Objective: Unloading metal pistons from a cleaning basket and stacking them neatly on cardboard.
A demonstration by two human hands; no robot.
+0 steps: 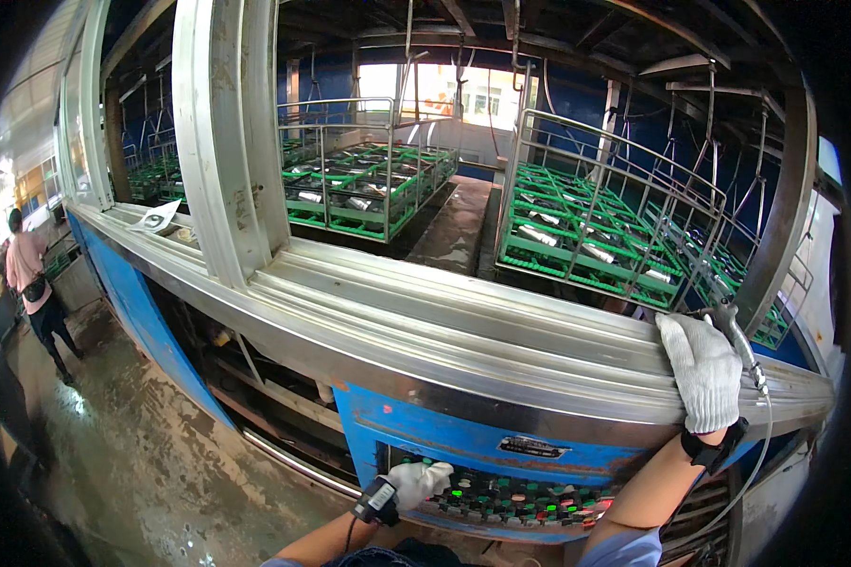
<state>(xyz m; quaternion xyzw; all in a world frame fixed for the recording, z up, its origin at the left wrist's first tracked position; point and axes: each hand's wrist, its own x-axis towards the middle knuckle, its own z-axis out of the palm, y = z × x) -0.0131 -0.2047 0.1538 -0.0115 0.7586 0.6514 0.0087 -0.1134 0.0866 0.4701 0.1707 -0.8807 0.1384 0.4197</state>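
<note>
My left hand (419, 484), in a white glove, is at the upper left part of a control panel (511, 501) with many green, red and dark buttons, some lit. Its fingers reach out over the buttons and I see nothing held; which button it touches, if any, I cannot make out. My right hand (704, 369), in a white knit glove, lies on the metal ledge (501, 331) with fingers stretched forward. Right beside it on the ledge is a metal spray gun (742, 345) with a thin hose (764, 444) hanging down.
Past the ledge hang wire baskets with green grids, one on the left (369, 189) and one on the right (586, 231), holding shiny metal parts. A metal post (227, 142) rises from the ledge. A white paper (156, 217) lies left of it. A person (33, 283) stands far left on wet floor.
</note>
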